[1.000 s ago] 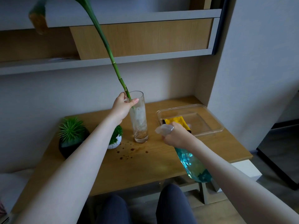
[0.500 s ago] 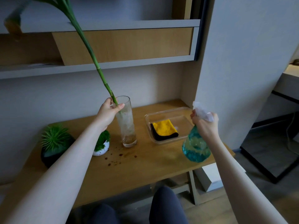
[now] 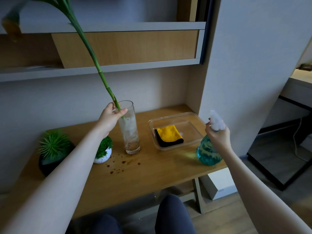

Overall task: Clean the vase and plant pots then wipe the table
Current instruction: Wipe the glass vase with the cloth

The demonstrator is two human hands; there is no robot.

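Note:
A tall clear glass vase [image 3: 130, 132] stands on the wooden table [image 3: 152, 169], cloudy inside. My left hand [image 3: 110, 118] pinches a long green plant stem [image 3: 94, 59] at the vase's rim; the stem's foot is inside the vase. My right hand [image 3: 217, 134] grips the neck of a blue spray bottle [image 3: 208, 152] with a white trigger head, held just above the table's right front corner. A black pot with a spiky green plant [image 3: 54, 149] and a small white pot with a green plant [image 3: 103, 152] stand at the left.
A clear plastic tray [image 3: 194, 122] holds a folded yellow and black cloth [image 3: 168, 135]. Brown droplets [image 3: 119, 164] spot the table in front of the vase. Shelves [image 3: 118, 66] hang above. A wall panel [image 3: 244, 65] bounds the right side. My knees are under the front edge.
My right hand has lifted the spray bottle from below the table's front edge and carried it to the right front corner. My left hand keeps hold of the stem at the vase.

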